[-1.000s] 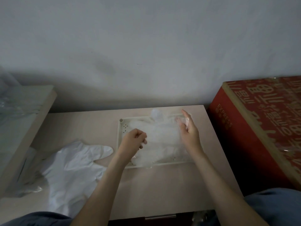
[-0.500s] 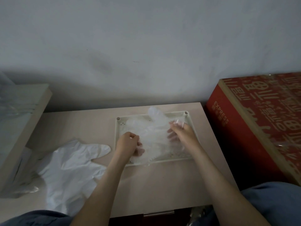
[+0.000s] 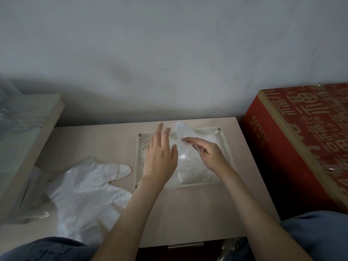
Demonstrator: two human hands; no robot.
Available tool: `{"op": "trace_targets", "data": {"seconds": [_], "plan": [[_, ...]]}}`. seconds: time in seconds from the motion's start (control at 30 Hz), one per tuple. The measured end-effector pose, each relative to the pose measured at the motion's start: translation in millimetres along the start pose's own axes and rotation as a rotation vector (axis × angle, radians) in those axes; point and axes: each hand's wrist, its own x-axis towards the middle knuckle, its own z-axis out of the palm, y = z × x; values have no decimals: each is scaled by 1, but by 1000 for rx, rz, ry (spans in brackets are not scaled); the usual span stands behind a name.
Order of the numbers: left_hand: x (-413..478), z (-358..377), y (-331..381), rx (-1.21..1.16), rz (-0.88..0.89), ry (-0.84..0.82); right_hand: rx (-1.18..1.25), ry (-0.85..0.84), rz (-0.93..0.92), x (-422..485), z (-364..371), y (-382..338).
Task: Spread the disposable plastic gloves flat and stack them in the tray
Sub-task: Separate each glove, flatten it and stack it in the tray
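A pale rectangular tray (image 3: pixel 228 147) sits on the table's far right part. A clear plastic glove (image 3: pixel 188 162) lies in it, one finger poking over the tray's far rim. My left hand (image 3: pixel 160 157) hovers over the tray's left half with its fingers straight and spread. My right hand (image 3: pixel 209 153) rests on the glove, fingers pointing left and loosely bent; whether they pinch the plastic is unclear. Several more clear gloves (image 3: pixel 88 191) lie in a flat pile on the table to the left of the tray.
The light wooden table (image 3: pixel 197 213) ends at a wall behind. A red printed carton (image 3: pixel 301 147) stands close on the right. A raised board with crumpled plastic (image 3: pixel 20 129) borders the left. My blue-clad knees show at the bottom.
My left hand has let go of the glove, opened and risen over the tray's left half. My right hand has shifted slightly left along the glove in the tray.
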Motion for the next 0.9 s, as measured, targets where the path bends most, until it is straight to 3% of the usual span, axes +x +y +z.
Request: {"op": "trace_targets", "data": {"seconds": [0.13, 0.23, 0.63, 0.8, 0.9], "plan": [[-12, 23, -6, 133, 71, -460, -97, 72, 119, 0, -4, 8], [-17, 36, -16, 250, 50, -645, -146, 169, 285, 3, -6, 17], [-12, 59, -20, 253, -30, -682, -390, 427, 473, 5, -18, 30], [-12, 66, -21, 266, -32, -675, -562, 332, 578, 7, -19, 26], [-13, 66, -20, 274, -31, -664, -441, 272, 602, 16, -19, 12]]}}
